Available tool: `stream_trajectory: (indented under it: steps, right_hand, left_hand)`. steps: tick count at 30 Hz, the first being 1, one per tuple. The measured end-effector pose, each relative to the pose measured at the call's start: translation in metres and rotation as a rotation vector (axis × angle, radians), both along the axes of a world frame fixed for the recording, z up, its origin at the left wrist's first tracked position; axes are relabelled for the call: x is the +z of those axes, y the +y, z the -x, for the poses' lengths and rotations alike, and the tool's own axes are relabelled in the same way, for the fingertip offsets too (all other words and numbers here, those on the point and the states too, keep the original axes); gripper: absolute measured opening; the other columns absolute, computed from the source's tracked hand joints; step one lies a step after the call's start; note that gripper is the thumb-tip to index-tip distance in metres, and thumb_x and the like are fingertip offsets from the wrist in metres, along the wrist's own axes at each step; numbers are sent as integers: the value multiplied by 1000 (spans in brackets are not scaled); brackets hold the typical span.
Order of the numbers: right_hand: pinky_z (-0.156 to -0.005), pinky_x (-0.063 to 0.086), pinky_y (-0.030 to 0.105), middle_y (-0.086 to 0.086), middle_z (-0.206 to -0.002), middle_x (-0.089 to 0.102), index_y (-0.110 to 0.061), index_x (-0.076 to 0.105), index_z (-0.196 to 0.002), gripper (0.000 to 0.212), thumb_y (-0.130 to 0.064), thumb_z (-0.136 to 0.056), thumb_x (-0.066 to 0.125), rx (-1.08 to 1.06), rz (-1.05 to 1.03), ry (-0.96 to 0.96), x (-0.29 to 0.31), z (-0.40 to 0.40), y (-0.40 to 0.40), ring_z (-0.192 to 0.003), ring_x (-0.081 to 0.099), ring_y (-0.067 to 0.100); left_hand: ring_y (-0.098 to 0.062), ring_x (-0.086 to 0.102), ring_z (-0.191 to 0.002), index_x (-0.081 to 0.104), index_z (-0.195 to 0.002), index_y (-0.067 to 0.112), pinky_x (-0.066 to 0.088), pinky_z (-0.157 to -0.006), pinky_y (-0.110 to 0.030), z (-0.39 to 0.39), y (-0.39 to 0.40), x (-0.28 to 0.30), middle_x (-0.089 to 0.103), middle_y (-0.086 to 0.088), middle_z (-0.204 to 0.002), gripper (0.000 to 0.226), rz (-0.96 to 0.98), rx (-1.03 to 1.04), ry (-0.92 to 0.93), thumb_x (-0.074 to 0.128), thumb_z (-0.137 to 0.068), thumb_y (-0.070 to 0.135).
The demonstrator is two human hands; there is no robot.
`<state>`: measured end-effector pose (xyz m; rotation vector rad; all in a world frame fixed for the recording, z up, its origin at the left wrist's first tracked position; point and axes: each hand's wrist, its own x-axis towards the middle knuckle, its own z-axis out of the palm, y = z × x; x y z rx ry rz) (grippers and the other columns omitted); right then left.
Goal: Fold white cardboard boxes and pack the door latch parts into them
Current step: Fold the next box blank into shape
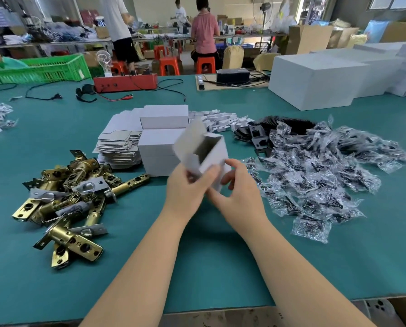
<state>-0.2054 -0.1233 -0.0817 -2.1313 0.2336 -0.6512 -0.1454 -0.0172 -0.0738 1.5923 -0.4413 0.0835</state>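
With the brass latch parts point(65, 199) heaped well to the left, the left hand point(187, 187) grips the raised white box point(205, 152), long axis tilted upward and open mouth up, apparently, while the right hand point(239, 185) pinches its lower end.

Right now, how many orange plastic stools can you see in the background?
4: one under the seated person, one left of it, one behind, one by the standing person. Others may be hidden.
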Motion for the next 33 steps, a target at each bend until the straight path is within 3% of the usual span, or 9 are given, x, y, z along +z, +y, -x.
stream_trajectory:
  steps: [3,7,10,14,19,22,25,29,33]
  right_hand:
    - [-100,33,26,-11,-117,41,-18,32,-143,83,-35,-74,75,-36,-29,-151,2,3,-1,-114,42,13]
    - [-106,28,25,-14,-144,33,-43,16,-146,81,-42,-79,63,58,-250,-134,11,5,-7,-134,33,5]
    - [-93,45,23,-14,-135,44,-52,25,-137,67,-28,-89,64,123,-405,-138,13,5,-10,-113,54,5]
    - [-69,55,24,-6,-109,61,-48,42,-120,45,-24,-89,63,149,-520,-112,13,3,-10,-80,64,2]
    - [-75,57,32,-4,-107,60,-54,46,-117,49,-29,-80,66,262,-549,-56,12,3,-10,-87,63,12]
    - [-79,56,32,-9,-109,63,-43,55,-112,47,-21,-72,64,423,-581,-32,12,4,-11,-91,61,11]
    - [-68,53,27,-6,-93,65,-29,60,-102,32,-19,-72,65,490,-654,-8,14,4,-12,-83,61,13]
    - [-58,51,25,-2,-82,66,-27,49,-99,38,-20,-70,72,368,-667,-10,13,4,-14,-70,62,14]
    - [-56,51,24,7,-89,69,-28,49,-98,38,-15,-77,78,158,-650,-108,13,0,-15,-70,66,12]
  left_hand:
    - [8,56,-73,60,-97,26,45,-75,-16,-8,8,3,64,26,-77,40,124,85,44,70,-62,39]
    - [-7,65,-92,30,-141,41,51,-81,-23,-9,13,3,70,9,-102,78,131,-128,-15,73,-76,32]
    - [-11,68,-88,36,-127,64,54,-77,-25,-6,12,5,72,6,-103,63,88,-150,-61,70,-80,42]
    - [-14,68,-81,61,-105,47,55,-68,-28,-4,12,8,73,-2,-95,25,83,-167,-21,66,-83,36]
    - [-9,65,-78,69,-101,28,53,-67,-24,0,10,14,71,7,-87,18,167,-203,148,53,-99,20]
    - [-15,67,-83,73,-96,19,55,-66,-27,-2,12,18,73,-2,-95,20,182,-350,301,56,-87,19]
    - [-21,60,-68,66,-78,20,51,-59,-30,-1,15,19,64,-8,-82,13,210,-400,453,55,-77,24]
    - [-11,57,-57,54,-80,20,47,-51,-22,-2,13,16,61,5,-68,15,189,-220,342,60,-90,11]
    - [-10,59,-62,61,-84,24,47,-54,-22,-5,11,12,66,11,-67,13,163,-23,171,71,-87,15]
